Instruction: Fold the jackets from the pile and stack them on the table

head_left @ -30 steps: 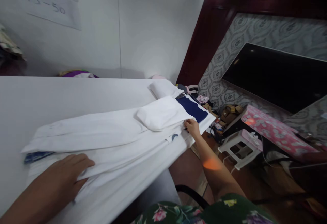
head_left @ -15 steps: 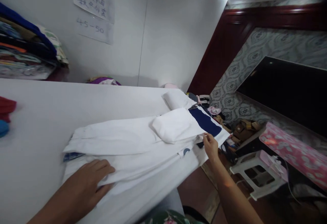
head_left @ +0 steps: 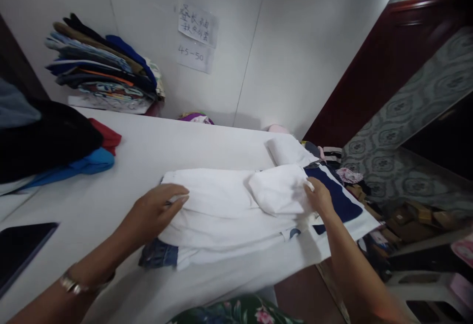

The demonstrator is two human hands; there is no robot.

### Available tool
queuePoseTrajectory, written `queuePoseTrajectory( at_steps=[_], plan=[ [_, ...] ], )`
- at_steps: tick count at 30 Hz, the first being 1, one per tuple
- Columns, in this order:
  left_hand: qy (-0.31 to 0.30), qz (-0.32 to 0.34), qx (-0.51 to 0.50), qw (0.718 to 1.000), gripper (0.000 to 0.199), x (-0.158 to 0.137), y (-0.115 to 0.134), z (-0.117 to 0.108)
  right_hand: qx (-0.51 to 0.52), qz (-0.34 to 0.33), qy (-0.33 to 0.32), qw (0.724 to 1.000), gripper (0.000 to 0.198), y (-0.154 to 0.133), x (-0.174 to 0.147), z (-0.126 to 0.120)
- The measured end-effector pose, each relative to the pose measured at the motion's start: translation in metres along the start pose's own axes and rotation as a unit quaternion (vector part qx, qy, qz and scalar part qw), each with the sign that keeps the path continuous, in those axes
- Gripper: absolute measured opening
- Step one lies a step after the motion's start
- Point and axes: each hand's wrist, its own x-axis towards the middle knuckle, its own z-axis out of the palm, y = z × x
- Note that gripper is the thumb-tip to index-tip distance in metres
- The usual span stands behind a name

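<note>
A white garment [head_left: 221, 230] lies partly folded on the white table, with a puffed white folded part [head_left: 278, 188] on top. My left hand [head_left: 162, 208] pinches the garment's left edge between thumb and fingers. At the other side, my right hand [head_left: 318, 197] has its fingers closed on the edge of the folded part. Blue denim [head_left: 158, 254] shows from under the left end. A navy panel [head_left: 340, 198] on white cloth spreads out beyond my right hand. Another white bundle [head_left: 290, 150] sits just behind.
A tall stack of folded clothes [head_left: 107, 67] stands at the back left. Black and blue clothes [head_left: 44, 141] lie heaped on the left, with a dark flat device [head_left: 24, 250] nearer me. Cardboard boxes [head_left: 410, 220] and a white stool [head_left: 417, 279] are off the table's right end.
My left hand has gone from resting on the cloth to pinching its left edge. My right hand now holds the folded part's edge. The view has swung left.
</note>
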Motion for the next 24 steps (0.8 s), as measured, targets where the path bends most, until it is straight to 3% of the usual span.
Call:
queuePoseTrajectory(
  at_steps=[4, 7, 9, 12, 18, 24],
  plan=[
    [-0.05, 0.003, 0.087, 0.995, 0.049, 0.053, -0.008, 0.006, 0.093, -0.092, -0.083, 0.988, 0.035, -0.073, 0.038, 0.029],
    [-0.119, -0.031, 0.178, 0.976, 0.055, 0.086, -0.016, 0.022, 0.061, -0.133, -0.179, 0.973, 0.037, -0.123, 0.065, 0.057],
    [-0.176, -0.072, 0.221, 0.957, 0.057, 0.096, -0.021, 0.031, 0.019, -0.141, -0.235, 0.962, 0.04, -0.142, 0.079, 0.073],
    [-0.212, -0.095, 0.246, 0.941, 0.057, 0.093, -0.023, 0.038, -0.017, -0.119, -0.28, 0.952, 0.048, -0.145, 0.087, 0.092],
    [-0.163, -0.029, 0.299, 0.94, 0.046, 0.069, -0.015, 0.039, -0.043, -0.104, -0.298, 0.948, 0.045, -0.114, 0.072, 0.106],
    [-0.227, -0.078, 0.268, 0.933, 0.055, 0.093, -0.021, 0.03, -0.053, -0.137, -0.263, 0.954, 0.047, -0.11, 0.067, 0.109]
  ],
)
